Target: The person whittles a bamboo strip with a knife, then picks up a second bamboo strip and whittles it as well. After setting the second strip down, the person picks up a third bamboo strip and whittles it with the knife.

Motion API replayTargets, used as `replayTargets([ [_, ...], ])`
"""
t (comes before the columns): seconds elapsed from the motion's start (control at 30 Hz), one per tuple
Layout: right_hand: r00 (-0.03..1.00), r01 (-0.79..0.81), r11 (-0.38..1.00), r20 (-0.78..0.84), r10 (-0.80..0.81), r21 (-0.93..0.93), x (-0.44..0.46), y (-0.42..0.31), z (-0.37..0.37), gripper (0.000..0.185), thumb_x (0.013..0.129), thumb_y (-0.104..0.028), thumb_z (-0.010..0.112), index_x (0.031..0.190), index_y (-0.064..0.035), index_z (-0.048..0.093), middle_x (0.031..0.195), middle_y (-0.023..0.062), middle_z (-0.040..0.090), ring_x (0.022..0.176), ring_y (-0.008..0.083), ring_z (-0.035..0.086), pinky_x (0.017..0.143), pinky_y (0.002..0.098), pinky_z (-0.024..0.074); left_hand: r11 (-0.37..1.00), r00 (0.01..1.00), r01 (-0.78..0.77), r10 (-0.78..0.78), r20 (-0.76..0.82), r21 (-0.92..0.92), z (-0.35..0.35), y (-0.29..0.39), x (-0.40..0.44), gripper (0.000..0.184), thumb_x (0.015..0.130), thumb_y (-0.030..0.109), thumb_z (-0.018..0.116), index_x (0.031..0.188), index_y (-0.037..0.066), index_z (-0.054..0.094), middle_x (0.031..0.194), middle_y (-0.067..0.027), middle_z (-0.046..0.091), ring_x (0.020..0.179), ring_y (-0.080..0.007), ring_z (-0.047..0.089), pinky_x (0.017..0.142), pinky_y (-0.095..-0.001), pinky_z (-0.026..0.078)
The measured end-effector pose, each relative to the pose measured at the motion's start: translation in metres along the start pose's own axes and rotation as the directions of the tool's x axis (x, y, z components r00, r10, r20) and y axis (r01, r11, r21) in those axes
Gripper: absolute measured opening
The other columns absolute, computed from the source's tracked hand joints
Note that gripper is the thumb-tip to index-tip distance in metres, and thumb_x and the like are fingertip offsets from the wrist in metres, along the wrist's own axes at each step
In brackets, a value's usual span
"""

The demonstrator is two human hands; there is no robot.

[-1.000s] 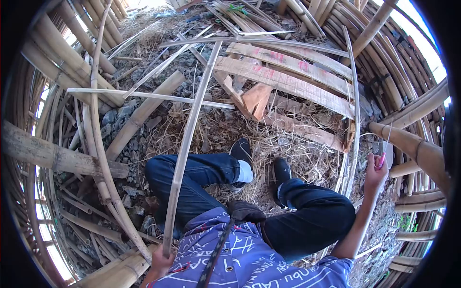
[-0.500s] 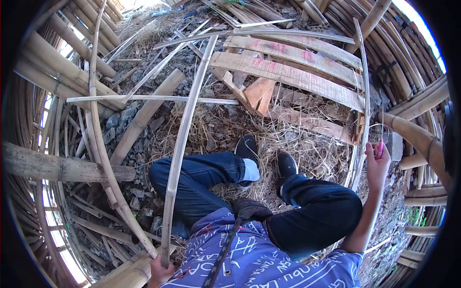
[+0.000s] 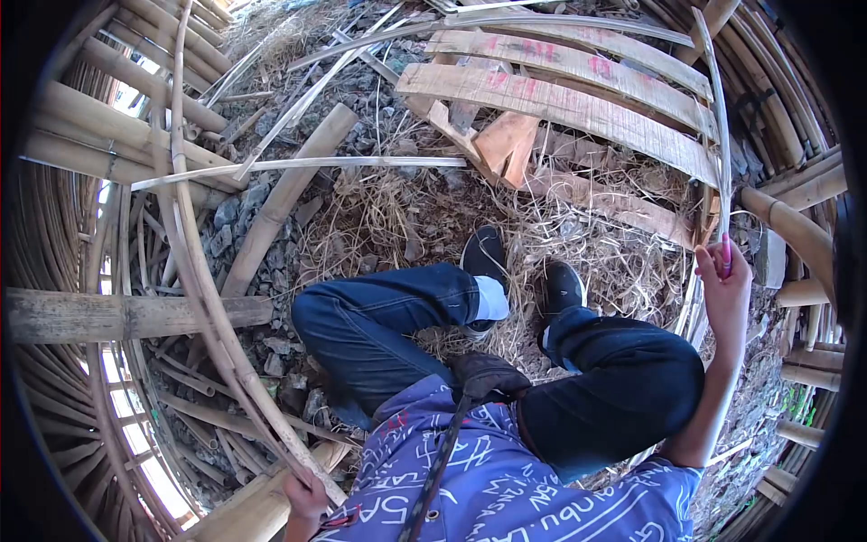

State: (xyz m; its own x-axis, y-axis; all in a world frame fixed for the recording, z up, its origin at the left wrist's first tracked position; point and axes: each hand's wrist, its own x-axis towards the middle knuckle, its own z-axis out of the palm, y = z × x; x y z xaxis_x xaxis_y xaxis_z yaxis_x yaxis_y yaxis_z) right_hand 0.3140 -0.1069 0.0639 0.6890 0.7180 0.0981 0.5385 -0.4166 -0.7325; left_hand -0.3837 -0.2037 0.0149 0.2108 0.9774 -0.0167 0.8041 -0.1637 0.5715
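My left hand (image 3: 305, 496) is at the bottom, its fingers closed around the lower end of a long split bamboo strip (image 3: 242, 387). The strip leans up to the left, alongside a curved bamboo pole (image 3: 181, 149), and the two partly overlap. Out to the right, my right hand (image 3: 728, 280) is raised and closed on a slim pink-handled tool (image 3: 726, 256) pointing away from me. Its tip is hard to make out against another upright strip (image 3: 718, 117). Beyond my feet lies a wooden pallet (image 3: 578, 108) with red marks on its slats.
A thick bamboo pole (image 3: 135, 316) juts in from the left, and another (image 3: 289, 199) lies over grey stones. A thin pale strip (image 3: 307, 163) crosses the ground. Stacked bamboo (image 3: 804, 199) lines the right side. Straw and shavings (image 3: 623, 280) cover the ground around my shoes.
The long strip in my left hand has swung from upright in front of my knee over to the left. My right hand stays raised with the pink-handled tool, and the view has shifted slightly.
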Motion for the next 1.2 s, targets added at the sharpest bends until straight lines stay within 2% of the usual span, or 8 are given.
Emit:
replayTargets([
  [0.07,1.000,0.008,1.000,0.011,-0.008,0.006,-0.001,-0.002,0.002,0.020,0.088,-0.018,0.067,0.083,-0.0011,0.058,0.061,-0.0042,0.045,0.057,0.0042,0.037,0.052,0.0235,0.0306,0.995,0.983,-0.076,0.086,-0.160,0.071,0.006,-0.008,0.026,0.014,0.074,-0.002,0.050,0.074,0.006,0.039,0.060,-0.0013,0.038,0.051,-0.0108,0.036,0.046,-0.0259,0.030],
  [0.13,1.000,0.023,0.999,0.017,-0.024,0.022,-0.002,-0.005,0.002,0.020,0.088,-0.019,0.068,0.083,-0.0011,0.058,0.061,-0.0042,0.044,0.057,0.0045,0.037,0.052,0.0241,0.0313,0.986,0.991,0.092,-0.104,-0.080,-0.142,-0.003,0.051,0.088,0.009,0.074,0.000,0.051,0.077,0.003,0.043,0.055,-0.0041,0.038,0.045,-0.0142,0.039,0.044,-0.0280,0.032],
  [0.27,0.999,0.053,0.995,0.001,-0.054,0.080,-0.012,-0.017,-0.001,0.018,0.088,-0.015,0.067,0.082,-0.0015,0.056,0.062,-0.0042,0.043,0.057,0.0047,0.036,0.053,0.0239,0.0316,0.995,0.996,-0.085,0.085,0.004,-0.046,0.008,0.068,0.135,0.010,0.073,0.002,0.055,0.081,0.000,0.049,0.051,-0.0097,0.044,0.043,-0.0233,0.051,0.044,-0.0326,0.039],
  [0.5,0.991,0.132,0.955,-0.029,-0.129,0.267,-0.052,-0.060,-0.006,0.035,0.096,-0.031,0.055,0.074,-0.0038,0.051,0.061,-0.0018,0.046,0.052,0.0050,0.041,0.049,0.0218,0.0343,0.997,0.884,0.040,-0.065,0.463,0.065,0.040,0.101,0.170,0.016,0.073,0.007,0.061,0.084,0.001,0.052,0.062,-0.0220,0.057,0.062,-0.0410,0.061,0.053,-0.0440,0.047],
  [0.57,0.980,0.162,0.943,0.065,-0.189,0.291,-0.066,-0.064,-0.004,0.048,0.098,-0.045,0.046,0.073,-0.0036,0.051,0.061,-0.0020,0.045,0.052,0.0055,0.039,0.047,0.0226,0.0295,0.999,0.889,0.032,-0.044,0.455,0.034,0.051,0.103,0.171,0.016,0.074,0.009,0.062,0.085,0.001,0.052,0.063,-0.0224,0.058,0.063,-0.0414,0.061,0.053,-0.0443,0.047],
  [0.83,0.948,0.007,0.953,0.302,-0.103,0.304,-0.111,-0.092,0.042,0.038,0.097,-0.029,0.053,0.076,0.0024,0.051,0.056,0.0051,0.041,0.053,0.0118,0.036,0.049,0.0300,0.0336,0.998,0.884,0.061,-0.058,0.464,0.009,0.067,0.113,0.183,0.034,0.081,0.026,0.071,0.091,-0.002,0.053,0.064,-0.0249,0.057,0.064,-0.0427,0.061,0.054,-0.0452,0.046],
  [1.03,0.911,0.011,0.980,0.401,-0.093,0.201,-0.115,-0.095,0.061,0.034,0.095,-0.028,0.055,0.080,0.0018,0.053,0.055,0.0148,0.047,0.047,0.0242,0.045,0.049,0.0354,0.0383,0.992,0.878,0.110,-0.066,0.474,-0.065,0.078,0.109,0.194,0.034,0.093,0.031,0.058,0.092,-0.002,0.052,0.060,-0.0235,0.053,0.060,-0.0427,0.059,0.051,-0.0408,0.041],
  [1.2,0.897,-0.074,0.951,0.437,-0.068,0.299,-0.127,-0.103,0.097,0.031,0.096,-0.026,0.055,0.086,0.0025,0.057,0.055,0.0127,0.047,0.048,0.0167,0.044,0.048,0.0331,0.0379,0.983,0.892,0.102,-0.021,0.452,-0.156,0.087,0.124,0.204,0.029,0.097,0.028,0.050,0.094,-0.001,0.046,0.062,-0.0225,0.052,0.062,-0.0425,0.058,0.053,-0.0395,0.042],
])
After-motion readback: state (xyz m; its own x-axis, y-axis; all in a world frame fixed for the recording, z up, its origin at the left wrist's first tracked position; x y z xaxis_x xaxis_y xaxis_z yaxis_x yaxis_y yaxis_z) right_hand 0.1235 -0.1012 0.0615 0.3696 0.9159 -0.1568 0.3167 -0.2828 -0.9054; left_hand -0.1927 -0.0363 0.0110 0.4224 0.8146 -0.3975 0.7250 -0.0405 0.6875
